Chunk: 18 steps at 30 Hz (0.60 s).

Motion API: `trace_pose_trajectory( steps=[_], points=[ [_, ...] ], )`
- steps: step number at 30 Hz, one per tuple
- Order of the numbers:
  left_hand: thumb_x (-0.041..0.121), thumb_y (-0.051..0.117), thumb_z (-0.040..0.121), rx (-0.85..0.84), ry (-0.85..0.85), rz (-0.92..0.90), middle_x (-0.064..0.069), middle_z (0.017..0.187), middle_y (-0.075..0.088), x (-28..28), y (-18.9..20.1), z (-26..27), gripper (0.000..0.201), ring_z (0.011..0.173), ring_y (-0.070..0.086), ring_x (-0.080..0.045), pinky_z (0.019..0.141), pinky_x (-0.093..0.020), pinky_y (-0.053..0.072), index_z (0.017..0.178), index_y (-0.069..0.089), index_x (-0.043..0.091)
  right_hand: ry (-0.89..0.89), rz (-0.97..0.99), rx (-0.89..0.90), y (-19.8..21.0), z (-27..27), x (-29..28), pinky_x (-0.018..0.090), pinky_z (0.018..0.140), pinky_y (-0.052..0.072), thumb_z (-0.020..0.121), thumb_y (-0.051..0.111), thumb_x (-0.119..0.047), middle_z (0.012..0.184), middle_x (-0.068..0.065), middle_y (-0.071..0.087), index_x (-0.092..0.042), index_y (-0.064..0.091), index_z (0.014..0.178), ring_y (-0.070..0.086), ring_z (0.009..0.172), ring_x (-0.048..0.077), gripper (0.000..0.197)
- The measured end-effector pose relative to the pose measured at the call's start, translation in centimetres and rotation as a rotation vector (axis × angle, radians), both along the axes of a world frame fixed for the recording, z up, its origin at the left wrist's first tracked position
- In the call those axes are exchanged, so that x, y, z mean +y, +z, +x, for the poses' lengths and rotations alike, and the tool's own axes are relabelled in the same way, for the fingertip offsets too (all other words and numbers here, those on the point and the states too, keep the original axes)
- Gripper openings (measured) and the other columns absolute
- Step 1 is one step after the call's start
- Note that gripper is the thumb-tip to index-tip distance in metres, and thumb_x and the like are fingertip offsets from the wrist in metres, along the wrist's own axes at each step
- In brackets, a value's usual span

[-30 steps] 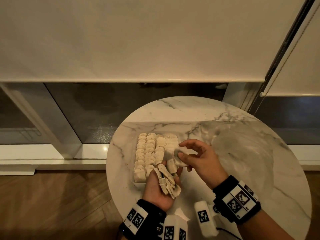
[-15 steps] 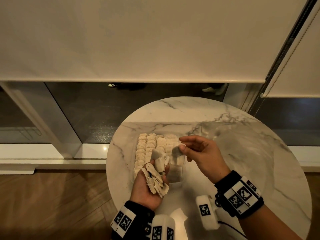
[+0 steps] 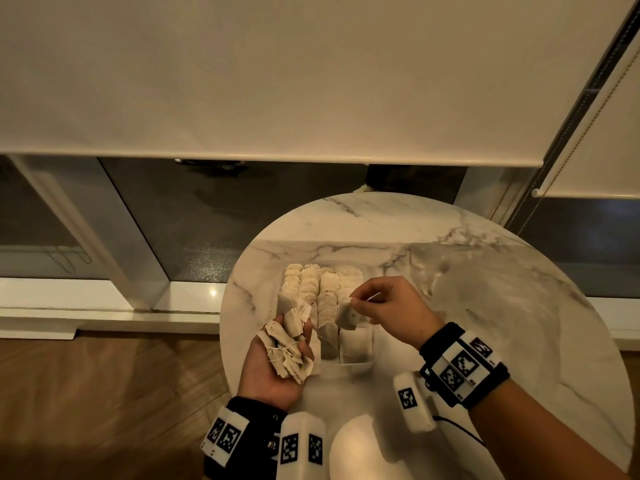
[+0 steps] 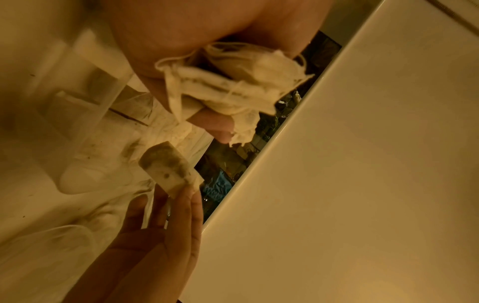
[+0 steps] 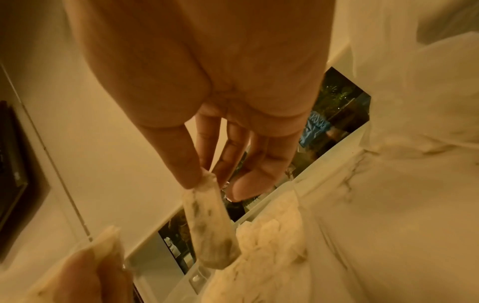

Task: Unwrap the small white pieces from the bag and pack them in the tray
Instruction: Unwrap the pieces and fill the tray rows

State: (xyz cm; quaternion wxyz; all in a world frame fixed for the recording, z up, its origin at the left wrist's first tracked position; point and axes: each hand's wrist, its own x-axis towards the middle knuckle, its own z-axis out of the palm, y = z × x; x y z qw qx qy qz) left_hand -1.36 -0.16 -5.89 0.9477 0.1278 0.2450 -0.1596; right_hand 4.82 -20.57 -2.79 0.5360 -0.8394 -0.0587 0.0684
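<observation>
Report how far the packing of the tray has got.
Done: the far part of the tray holds four packed rows of pieces. In hand: the right hand pinches one piece above the tray. Left: the bunch in the left hand, and the tray's near end is unfilled.

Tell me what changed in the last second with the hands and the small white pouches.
The right hand pulled one small white pouch away from the bundle of white pouches and now pinches it by its top over the clear plastic tray. The left hand drifted left, still holding the bundle. The tray's filled rows stayed put.
</observation>
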Motion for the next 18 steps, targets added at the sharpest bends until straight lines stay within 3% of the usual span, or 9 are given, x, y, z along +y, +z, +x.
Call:
trace_pose_trajectory(
  steps=[2, 5, 8, 11, 13, 16, 18],
  points=[
    [0.025, 0.06, 0.081, -0.005, -0.009, -0.022, 0.003, 0.081, 0.069, 0.1, 0.1, -0.1, 0.021, 0.069, 0.073, -0.023, 0.044, -0.028, 0.054, 0.081, 0.077, 0.011, 0.035, -0.081, -0.008, -0.3, 0.4, 0.2, 0.019, 0.063, 0.052, 0.087, 0.075, -0.016, 0.08, -0.003, 0.074, -0.019, 0.076, 0.083, 0.064, 0.066, 0.003, 0.006],
    [0.025, 0.055, 0.085, 0.011, 0.017, -0.056, 0.007, 0.077, 0.068, 0.6, -0.3, 0.0, 0.023, 0.08, 0.07, -0.016, 0.045, -0.031, 0.056, 0.096, 0.071, 0.013, 0.102, -0.259, -0.054, -0.5, 0.9, 0.7, 0.01, 0.06, 0.046, 0.088, 0.073, -0.02, 0.081, -0.008, 0.072, -0.021, 0.076, 0.085, 0.061, 0.064, -0.003, 0.004],
    [0.028, 0.051, 0.093, 0.017, 0.036, -0.045, 0.007, 0.077, 0.07, 1.2, -0.7, 0.3, 0.023, 0.088, 0.065, -0.011, 0.047, -0.028, 0.056, 0.1, 0.07, 0.017, 0.179, -0.275, 0.066, -0.7, 1.5, 1.4, 0.017, 0.058, 0.051, 0.088, 0.074, -0.018, 0.078, -0.005, 0.072, -0.019, 0.075, 0.088, 0.063, 0.062, 0.001, 0.002],
    [0.031, 0.046, 0.099, 0.035, 0.073, 0.001, 0.002, 0.092, 0.07, 1.5, -1.2, 0.4, 0.029, 0.076, 0.073, -0.018, 0.046, -0.026, 0.054, 0.097, 0.072, 0.018, 0.236, -0.3, 0.212, -0.8, 1.9, 2.2, 0.027, 0.063, 0.06, 0.089, 0.073, -0.01, 0.081, 0.005, 0.074, -0.013, 0.072, 0.089, 0.07, 0.064, 0.012, 0.003],
    [0.03, 0.048, 0.098, 0.027, 0.095, -0.002, 0.0, 0.097, 0.069, 1.5, -1.2, 0.3, 0.029, 0.072, 0.074, -0.02, 0.048, -0.025, 0.054, 0.097, 0.073, 0.017, 0.273, -0.402, 0.242, -1.0, 2.2, 3.0, 0.027, 0.066, 0.061, 0.089, 0.072, -0.006, 0.084, 0.005, 0.074, -0.014, 0.071, 0.086, 0.072, 0.064, 0.013, 0.008],
    [0.025, 0.05, 0.086, -0.016, 0.094, 0.021, -0.001, 0.09, 0.073, 1.3, -0.8, 0.0, 0.028, 0.074, 0.073, -0.019, 0.052, -0.024, 0.053, 0.094, 0.074, 0.016, 0.309, -0.58, 0.231, -1.7, 2.7, 4.1, 0.022, 0.062, 0.06, 0.089, 0.071, -0.006, 0.091, 0.005, 0.073, -0.017, 0.071, 0.084, 0.071, 0.065, 0.013, 0.012],
    [0.023, 0.046, 0.09, -0.026, 0.113, 0.034, -0.001, 0.081, 0.075, 1.1, -0.4, -0.1, 0.026, 0.07, 0.074, -0.017, 0.051, -0.022, 0.053, 0.098, 0.069, 0.016, 0.314, -0.681, 0.201, -2.0, 2.9, 4.8, 0.018, 0.054, 0.055, 0.088, 0.071, -0.008, 0.092, 0.004, 0.072, -0.015, 0.074, 0.09, 0.07, 0.064, 0.014, 0.008]
  ],
)
